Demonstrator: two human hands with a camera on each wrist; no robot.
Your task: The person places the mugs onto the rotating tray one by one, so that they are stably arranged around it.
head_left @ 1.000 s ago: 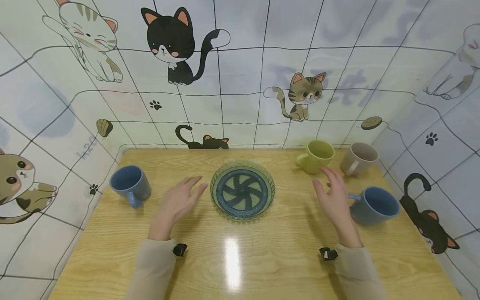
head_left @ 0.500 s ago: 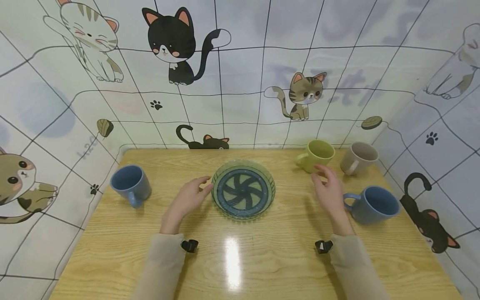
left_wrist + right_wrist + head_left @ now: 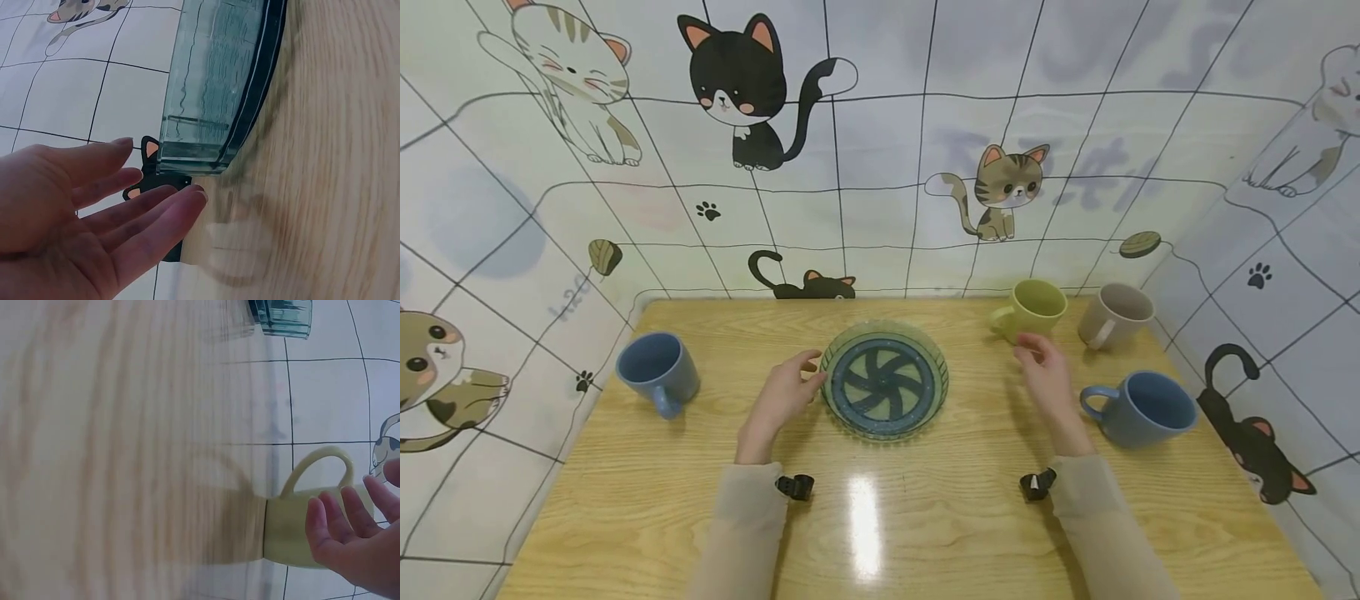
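A round, ribbed clear glass dish with a dark blue base and a pinwheel pattern lies in the middle of the wooden table. My left hand is at its left side, thumb and fingers loosely spread and holding nothing. In the left wrist view the fingertips are close by the glass wall. On the other side, my right hand hovers between the dish and the right-hand mugs with fingers relaxed, nothing in them. The right wrist view shows it overlapping a yellow-green mug with an upright handle.
At the back right a grey-beige mug stands beside the yellow-green one. Closer to me is a blue mug, handle pointing left. Another blue mug stands at the far left. Cat-printed walls border the table.
My left hand has moved right, up to the dish's edge. My right hand has shifted left, uncovering the blue mug's handle. The dish and mugs stay in place.
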